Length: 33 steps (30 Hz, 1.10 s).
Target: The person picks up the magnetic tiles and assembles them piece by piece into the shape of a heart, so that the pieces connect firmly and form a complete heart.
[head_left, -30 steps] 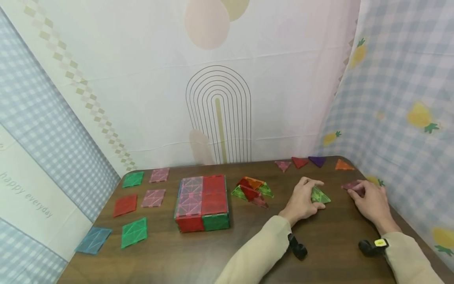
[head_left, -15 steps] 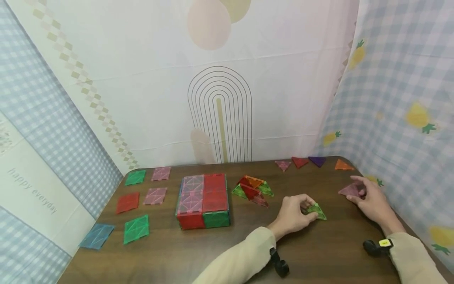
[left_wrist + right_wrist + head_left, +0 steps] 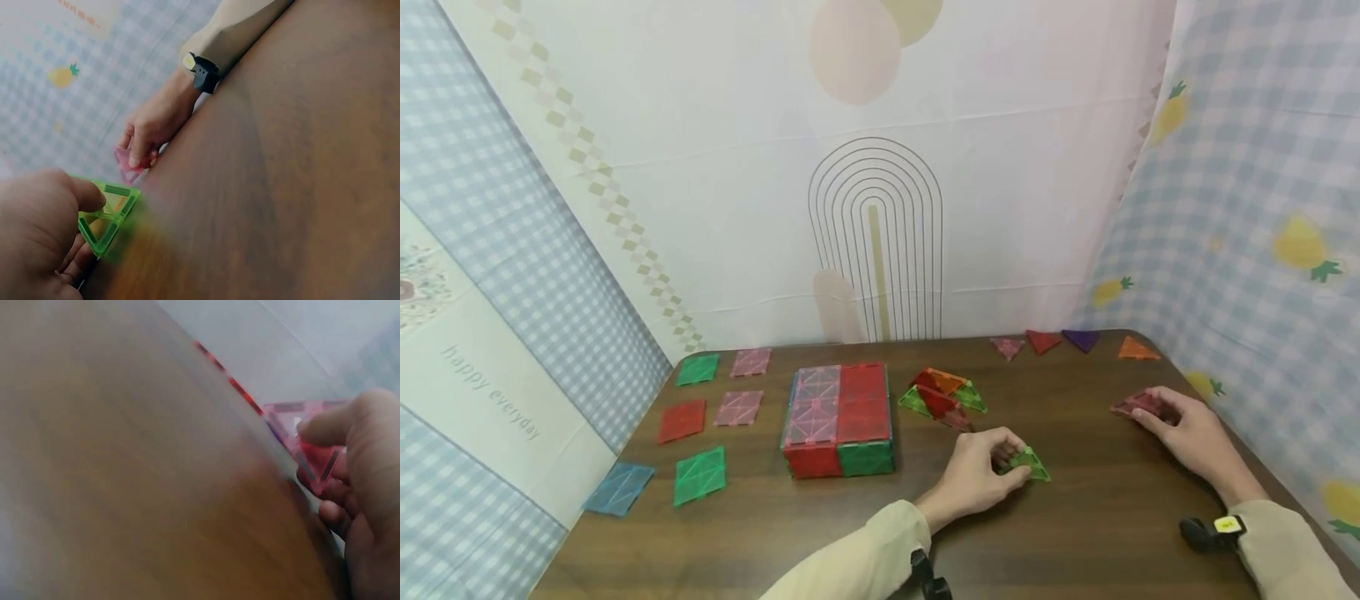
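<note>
My left hand (image 3: 973, 473) pinches a light green triangular magnetic tile (image 3: 1034, 467) low over the table, to the right of the box of tiles. In the left wrist view the thumb lies across that green tile's frame (image 3: 119, 219). Over at the right side of the table, my right hand (image 3: 1197, 437) pinches a pink triangular magnetic tile (image 3: 1131, 406) between thumb and fingers. The right wrist view shows the pink tile (image 3: 287, 419) partly covered by the thumb. Beyond my left hand lies a cluster of joined triangular tiles (image 3: 938, 404), red, orange, green and pink.
A box of square tiles (image 3: 838, 421) stands mid-table. Several loose square tiles (image 3: 700, 477) are spread on its left. Along the back right edge lie pink, red (image 3: 1042, 341), purple (image 3: 1081, 340) and orange (image 3: 1138, 348) triangles. Patterned cloth (image 3: 1247, 208) hangs behind the table and at its sides.
My left hand has moved left and nearer to me, carrying the green triangle. My right hand still holds the pink triangle at the right, having shifted it only slightly.
</note>
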Available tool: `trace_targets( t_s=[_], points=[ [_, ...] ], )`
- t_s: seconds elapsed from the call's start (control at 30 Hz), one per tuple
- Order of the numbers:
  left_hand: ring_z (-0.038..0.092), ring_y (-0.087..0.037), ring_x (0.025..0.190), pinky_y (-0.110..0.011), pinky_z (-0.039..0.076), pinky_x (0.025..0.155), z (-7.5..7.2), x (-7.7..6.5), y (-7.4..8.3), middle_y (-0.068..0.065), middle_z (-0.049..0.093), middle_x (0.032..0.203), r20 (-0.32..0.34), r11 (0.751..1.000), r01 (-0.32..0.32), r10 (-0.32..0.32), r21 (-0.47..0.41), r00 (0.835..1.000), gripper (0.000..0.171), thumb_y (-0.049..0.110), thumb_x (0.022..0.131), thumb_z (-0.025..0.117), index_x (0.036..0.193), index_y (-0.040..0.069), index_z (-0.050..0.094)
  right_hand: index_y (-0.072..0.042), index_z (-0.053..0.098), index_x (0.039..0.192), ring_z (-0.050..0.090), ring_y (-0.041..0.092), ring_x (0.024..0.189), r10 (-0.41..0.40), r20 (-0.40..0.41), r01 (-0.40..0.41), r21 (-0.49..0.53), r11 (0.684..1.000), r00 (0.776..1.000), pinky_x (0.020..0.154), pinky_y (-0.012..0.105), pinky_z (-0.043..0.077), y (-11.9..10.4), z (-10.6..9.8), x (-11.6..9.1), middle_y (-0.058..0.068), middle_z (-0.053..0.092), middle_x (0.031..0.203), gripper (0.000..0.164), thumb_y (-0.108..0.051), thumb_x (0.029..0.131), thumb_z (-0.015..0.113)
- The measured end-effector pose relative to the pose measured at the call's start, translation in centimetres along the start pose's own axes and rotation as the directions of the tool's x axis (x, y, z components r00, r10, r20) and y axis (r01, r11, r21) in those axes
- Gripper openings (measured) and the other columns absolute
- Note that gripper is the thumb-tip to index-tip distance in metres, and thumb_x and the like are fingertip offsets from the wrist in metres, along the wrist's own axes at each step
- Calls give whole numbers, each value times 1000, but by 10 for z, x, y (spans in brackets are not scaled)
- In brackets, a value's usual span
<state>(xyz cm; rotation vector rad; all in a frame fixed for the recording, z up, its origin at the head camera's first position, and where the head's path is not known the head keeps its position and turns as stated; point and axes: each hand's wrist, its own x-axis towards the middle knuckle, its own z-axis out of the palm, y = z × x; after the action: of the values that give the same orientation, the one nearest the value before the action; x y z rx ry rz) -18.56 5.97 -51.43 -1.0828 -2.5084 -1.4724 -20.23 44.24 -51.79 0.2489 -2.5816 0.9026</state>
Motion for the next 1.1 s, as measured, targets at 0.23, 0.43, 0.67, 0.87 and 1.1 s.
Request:
trace_targets(
  t_s=[0.23, 0.43, 0.67, 0.87, 1.1],
  points=[
    [64, 12, 85, -8, 54, 79, 0, 2, 2, 7, 80, 100, -42, 999, -36, 37, 29, 998, 17, 15, 100, 85, 114, 15, 77, 3, 68, 119, 77, 9, 87, -53, 82, 8, 467, 884, 995, 73, 21, 60, -54, 21, -7, 3, 81, 101, 20, 6, 102, 77],
    [64, 13, 85, -7, 54, 79, 0, 5, 5, 6, 80, 99, -43, 999, -24, 26, 26, 999, 16, 14, 99, 86, 112, 14, 77, 9, 62, 121, 80, 20, 93, -175, 255, -64, 715, 696, 951, 78, 33, 66, -90, 38, -15, 9, 79, 108, 17, 14, 104, 66],
    [65, 13, 87, -7, 54, 79, 0, 5, 7, 6, 81, 101, -34, 999, -33, 35, 35, 999, 14, 14, 100, 84, 112, 15, 77, 3, 64, 117, 79, 21, 105, -258, 350, -79, 715, 694, 901, 81, 37, 67, -106, 46, -22, 11, 71, 115, 15, 11, 104, 67],
    [67, 11, 91, -7, 54, 80, -1, 4, 4, 5, 82, 102, -43, 997, -55, 58, 54, 997, 13, 14, 101, 84, 112, 16, 77, 10, 60, 132, 77, 20, 113, -283, 366, -94, 742, 664, 887, 89, 37, 67, -106, 46, -20, 15, 71, 125, 23, 9, 109, 59],
    [68, 10, 91, -8, 55, 81, -2, 1, 4, 3, 81, 104, -33, 999, -31, 32, 43, 999, 15, 14, 101, 83, 114, 15, 77, 20, 47, 145, 69, 19, 119, -261, 199, -25, 836, 548, 945, 89, 30, 60, -95, 48, -15, 17, 67, 135, 35, 5, 116, 38]
  ],
)
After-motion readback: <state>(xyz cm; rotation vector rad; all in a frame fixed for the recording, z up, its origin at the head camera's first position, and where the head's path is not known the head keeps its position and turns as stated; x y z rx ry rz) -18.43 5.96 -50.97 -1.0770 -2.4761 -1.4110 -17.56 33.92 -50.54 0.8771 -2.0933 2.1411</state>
